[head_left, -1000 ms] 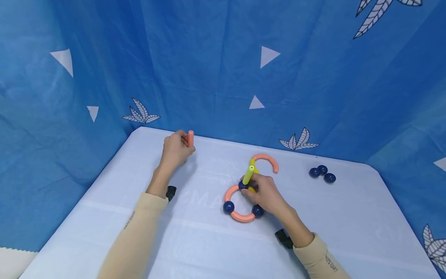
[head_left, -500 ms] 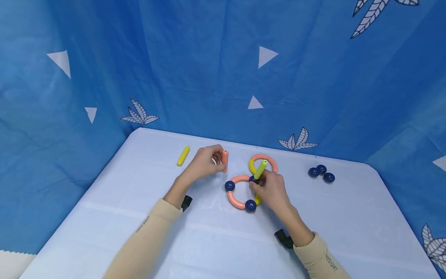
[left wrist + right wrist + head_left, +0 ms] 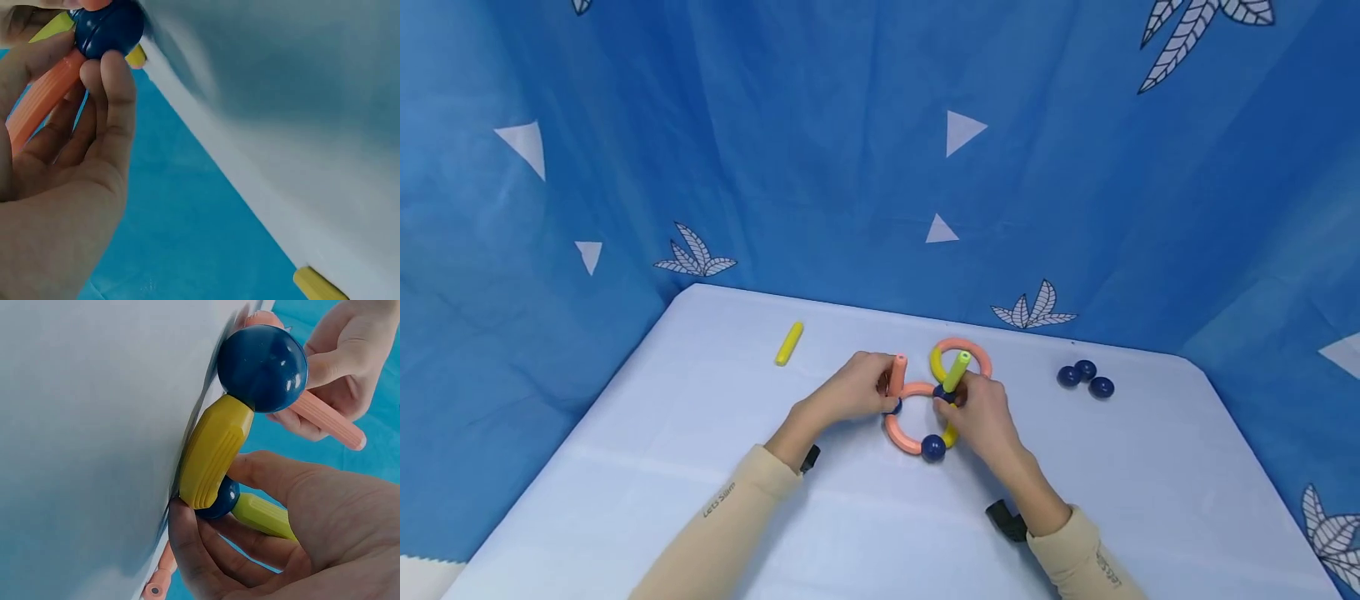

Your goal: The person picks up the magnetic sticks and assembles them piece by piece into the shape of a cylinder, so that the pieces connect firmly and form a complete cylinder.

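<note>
A ring of curved orange rods [image 3: 901, 436] and a curved yellow rod [image 3: 215, 453], joined by dark blue balls [image 3: 933, 448], lies on the white table. My left hand [image 3: 859, 387] holds a straight orange rod [image 3: 898, 377] upright, its lower end at the ring's left ball [image 3: 112, 28]; fingertips touch that ball too. On the far right ball [image 3: 222, 499] stands a straight lime rod [image 3: 957, 372], leaning slightly. Thumb and fingers of my right hand [image 3: 983, 412] pinch this ball at the rod's base, partly hiding it.
Behind the ring lies a second loop of curved orange and yellow rods [image 3: 955, 343]. A straight yellow rod [image 3: 789, 344] rests at the back left. Several loose pieces aside, three blue balls [image 3: 1086, 377] sit at the back right, near the blue curtain [image 3: 820, 167].
My left hand has carried the orange rod rightward from the back left to the ring's left ball. The ring turned under my right hand, which stayed on its ball.
</note>
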`<act>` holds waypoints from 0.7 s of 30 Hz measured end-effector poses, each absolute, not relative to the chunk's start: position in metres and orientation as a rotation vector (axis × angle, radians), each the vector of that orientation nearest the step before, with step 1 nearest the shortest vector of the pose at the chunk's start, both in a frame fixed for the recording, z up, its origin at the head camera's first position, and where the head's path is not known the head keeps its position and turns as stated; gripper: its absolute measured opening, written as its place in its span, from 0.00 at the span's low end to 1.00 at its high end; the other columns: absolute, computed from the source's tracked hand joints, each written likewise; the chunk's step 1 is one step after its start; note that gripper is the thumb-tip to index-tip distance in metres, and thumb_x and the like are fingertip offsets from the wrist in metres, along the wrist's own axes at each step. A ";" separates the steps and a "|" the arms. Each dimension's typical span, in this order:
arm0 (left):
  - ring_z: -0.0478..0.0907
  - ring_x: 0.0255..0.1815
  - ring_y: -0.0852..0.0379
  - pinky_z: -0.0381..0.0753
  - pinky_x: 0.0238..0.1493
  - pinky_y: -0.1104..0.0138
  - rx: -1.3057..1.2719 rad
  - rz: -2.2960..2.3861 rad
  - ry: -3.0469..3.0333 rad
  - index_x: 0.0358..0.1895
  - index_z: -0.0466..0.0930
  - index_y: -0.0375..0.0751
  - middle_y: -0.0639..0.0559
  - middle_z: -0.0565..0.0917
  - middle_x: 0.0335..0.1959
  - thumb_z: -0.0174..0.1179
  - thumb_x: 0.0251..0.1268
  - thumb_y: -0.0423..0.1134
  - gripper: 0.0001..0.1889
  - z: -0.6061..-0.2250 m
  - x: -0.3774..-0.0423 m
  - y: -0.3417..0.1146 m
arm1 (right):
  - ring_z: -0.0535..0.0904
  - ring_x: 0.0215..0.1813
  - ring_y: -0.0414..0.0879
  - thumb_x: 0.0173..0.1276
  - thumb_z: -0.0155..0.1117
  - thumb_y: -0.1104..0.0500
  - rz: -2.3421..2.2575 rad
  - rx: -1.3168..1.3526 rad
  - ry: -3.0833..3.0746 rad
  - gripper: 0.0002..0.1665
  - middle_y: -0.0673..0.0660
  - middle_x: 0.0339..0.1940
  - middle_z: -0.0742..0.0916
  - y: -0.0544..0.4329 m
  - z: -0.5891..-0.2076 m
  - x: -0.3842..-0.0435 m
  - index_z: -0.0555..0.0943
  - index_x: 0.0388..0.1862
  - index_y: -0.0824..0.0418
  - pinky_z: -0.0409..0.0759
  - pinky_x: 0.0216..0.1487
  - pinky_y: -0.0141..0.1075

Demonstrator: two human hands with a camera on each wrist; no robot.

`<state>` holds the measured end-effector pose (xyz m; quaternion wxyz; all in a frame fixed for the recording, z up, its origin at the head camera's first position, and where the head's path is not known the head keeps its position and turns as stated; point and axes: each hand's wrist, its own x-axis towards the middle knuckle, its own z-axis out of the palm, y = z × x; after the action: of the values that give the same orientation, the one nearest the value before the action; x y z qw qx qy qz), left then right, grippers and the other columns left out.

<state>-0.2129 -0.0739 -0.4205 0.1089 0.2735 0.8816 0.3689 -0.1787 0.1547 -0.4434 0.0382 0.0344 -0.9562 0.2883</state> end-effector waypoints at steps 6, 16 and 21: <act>0.76 0.32 0.55 0.76 0.36 0.63 0.777 1.021 2.607 0.41 0.83 0.46 0.53 0.83 0.33 0.77 0.62 0.34 0.11 -0.427 -0.211 -0.078 | 0.76 0.32 0.48 0.63 0.81 0.57 0.842 0.144 -2.937 0.20 0.56 0.30 0.84 0.153 -0.445 -0.177 0.84 0.45 0.67 0.80 0.31 0.35; 0.77 0.36 0.56 0.76 0.40 0.63 0.710 1.045 2.653 0.43 0.87 0.47 0.53 0.85 0.35 0.77 0.62 0.33 0.10 -0.427 -0.221 -0.085 | 0.74 0.30 0.48 0.65 0.80 0.56 0.845 0.145 -2.985 0.19 0.55 0.26 0.80 0.152 -0.438 -0.174 0.83 0.42 0.67 0.75 0.30 0.36; 0.79 0.38 0.57 0.78 0.42 0.63 0.666 1.070 2.664 0.45 0.88 0.47 0.54 0.87 0.37 0.76 0.61 0.31 0.11 -0.428 -0.227 -0.091 | 0.74 0.28 0.46 0.66 0.80 0.55 0.848 0.215 -3.011 0.17 0.54 0.24 0.80 0.150 -0.437 -0.173 0.84 0.41 0.65 0.73 0.31 0.37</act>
<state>-0.2269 -0.0914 -0.4279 0.0969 0.2250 0.8997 0.3614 -0.1730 0.1498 -0.4373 0.0029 0.0687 -0.9603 0.2703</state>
